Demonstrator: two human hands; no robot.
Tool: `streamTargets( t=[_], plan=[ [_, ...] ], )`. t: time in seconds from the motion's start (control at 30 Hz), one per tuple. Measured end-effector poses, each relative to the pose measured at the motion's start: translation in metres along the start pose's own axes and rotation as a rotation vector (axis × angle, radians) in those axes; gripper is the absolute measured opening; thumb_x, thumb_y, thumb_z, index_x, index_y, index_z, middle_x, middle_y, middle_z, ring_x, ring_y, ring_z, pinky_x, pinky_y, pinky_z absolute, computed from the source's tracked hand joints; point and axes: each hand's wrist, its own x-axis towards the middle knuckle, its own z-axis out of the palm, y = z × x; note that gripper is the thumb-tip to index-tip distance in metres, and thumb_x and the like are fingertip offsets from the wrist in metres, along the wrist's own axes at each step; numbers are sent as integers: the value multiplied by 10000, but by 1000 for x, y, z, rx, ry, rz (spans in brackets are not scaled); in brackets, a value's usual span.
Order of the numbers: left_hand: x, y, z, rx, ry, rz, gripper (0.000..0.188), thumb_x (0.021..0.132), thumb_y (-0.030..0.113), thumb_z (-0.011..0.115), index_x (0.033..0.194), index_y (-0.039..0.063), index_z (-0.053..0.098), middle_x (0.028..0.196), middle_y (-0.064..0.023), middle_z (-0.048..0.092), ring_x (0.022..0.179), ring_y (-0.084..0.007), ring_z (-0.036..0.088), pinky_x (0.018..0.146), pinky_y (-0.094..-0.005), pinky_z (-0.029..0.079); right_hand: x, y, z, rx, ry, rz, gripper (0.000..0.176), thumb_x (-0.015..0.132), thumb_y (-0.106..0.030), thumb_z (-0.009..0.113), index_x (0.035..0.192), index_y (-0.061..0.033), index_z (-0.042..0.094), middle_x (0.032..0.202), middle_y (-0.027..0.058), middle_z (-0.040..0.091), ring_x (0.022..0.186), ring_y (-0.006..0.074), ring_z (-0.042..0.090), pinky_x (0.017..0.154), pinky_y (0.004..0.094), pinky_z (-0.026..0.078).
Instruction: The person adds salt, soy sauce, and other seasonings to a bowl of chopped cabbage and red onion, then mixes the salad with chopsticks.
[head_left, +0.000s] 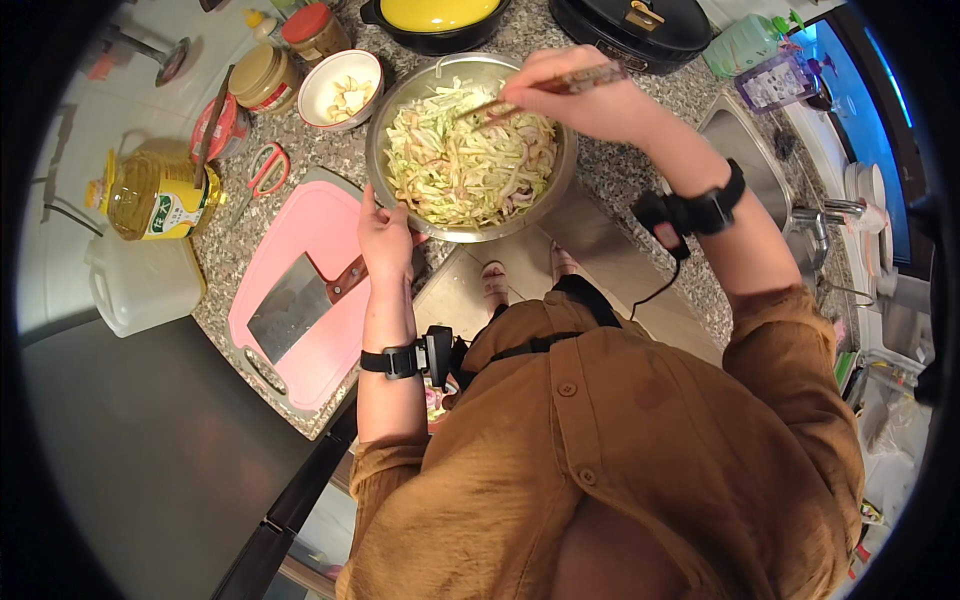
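A wide stainless steel bowl (564, 169) stands at the counter's front edge, heaped with shredded cabbage (469, 161) mixed with pale strips and purplish slices. My left hand (386, 238) grips the bowl's near left rim. Above the far right side, my right hand (577, 97) holds a pair of patterned wooden chopsticks (589, 77). Their tips reach down into the shreds. Left of the bowl, a cleaver (289, 307) lies on a pink cutting board (326, 214); my left wrist hides part of its wooden handle.
Around the bowl are a white bowl of peeled garlic cloves (346, 97), red-handled scissors (268, 171), jars (262, 77) and an oil jug (161, 196). Behind it sit a yellow-lidded pot (439, 13) and a black appliance (637, 34). A steel sink (742, 150) is at right.
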Motion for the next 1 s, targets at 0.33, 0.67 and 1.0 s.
streamTargets(
  t=[0.33, 0.67, 1.0],
  plan=[
    [0, -4, -2, 2, -7, 4, 645, 948, -10, 520, 1539, 37, 264, 751, -19, 574, 569, -84, 561, 466, -242, 529, -19, 21, 43, 252, -78, -14, 66, 884, -66, 703, 903, -24, 749, 739, 77, 676, 628, 158, 602, 572, 301, 506],
    [-4, -1, -1, -30, -20, 17, 644, 944, -19, 518, 1534, 24, 263, 756, -31, 588, 565, -88, 564, 458, -242, 532, 17, 66, 51, 77, 126, 82, 134, 869, -167, 744, 957, -70, 772, 914, 59, 721, 833, 157, 677, 764, 281, 538],
    [0, -8, -1, 10, 38, 1, 629, 926, 4, 530, 1515, 65, 317, 811, -32, 599, 596, -105, 589, 465, -251, 538, 4, 30, 42, 143, 98, 343, 129, 885, -204, 735, 952, -98, 768, 816, 9, 728, 698, 60, 642, 652, 222, 529]
  ],
)
